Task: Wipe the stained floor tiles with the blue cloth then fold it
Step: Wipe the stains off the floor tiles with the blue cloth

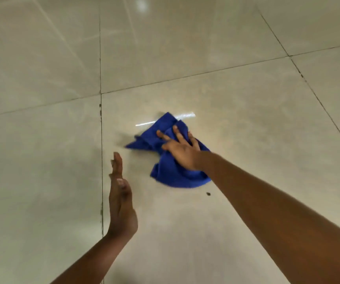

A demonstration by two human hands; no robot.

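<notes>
Right hand [182,149] presses flat, fingers spread, on the crumpled cloth [170,160] lying on the tiles [247,124]. Left hand [120,198], at the cloth's eight o'clock, has straight fingers together, holding nothing.

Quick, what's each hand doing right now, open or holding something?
Left hand: open, fingers straight, edge-on above the glossy beige floor tiles, holding nothing.
Right hand: open, fingers spread, pressing the crumpled blue cloth down.
</notes>
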